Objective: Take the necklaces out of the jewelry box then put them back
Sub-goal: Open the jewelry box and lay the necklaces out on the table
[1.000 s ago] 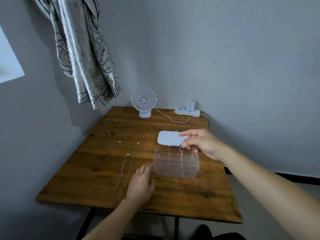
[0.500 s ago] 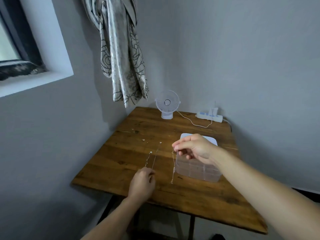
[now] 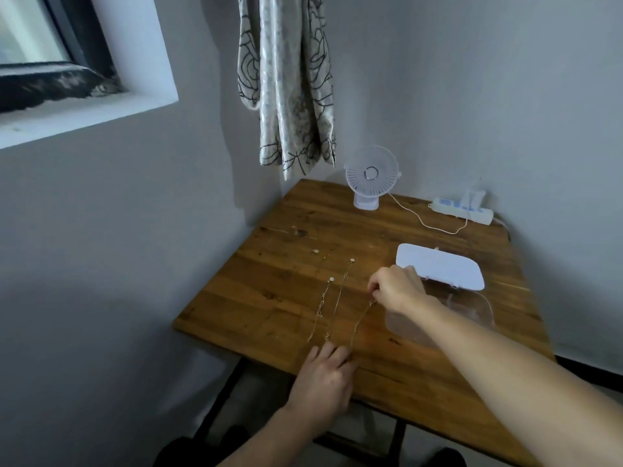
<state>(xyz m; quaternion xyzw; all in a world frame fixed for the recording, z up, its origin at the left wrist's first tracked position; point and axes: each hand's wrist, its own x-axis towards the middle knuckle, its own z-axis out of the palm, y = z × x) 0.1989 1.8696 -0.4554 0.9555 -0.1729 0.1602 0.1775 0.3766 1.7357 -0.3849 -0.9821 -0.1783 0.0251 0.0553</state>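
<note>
I see three thin necklaces on a wooden table, side by side, running away from me. The third necklace, nearest the box, is pinched at its far end by my right hand, fingers closed on it; its chain trails toward my left hand. That hand rests near the table's front edge, fingers curled at the near ends of the chains; I cannot tell whether it grips anything. The middle necklace and the leftmost necklace lie flat, each with a small pale pendant at the far end. The chains are so fine that their links are hard to make out.

To the right sits the clear jewelry box, open, its white lid laid back. My right forearm hides much of the box, so I cannot see what is inside it.

Farther back stand a small white fan and a power strip, joined by a cord. A patterned curtain hangs above, cut off at the top edge.
</note>
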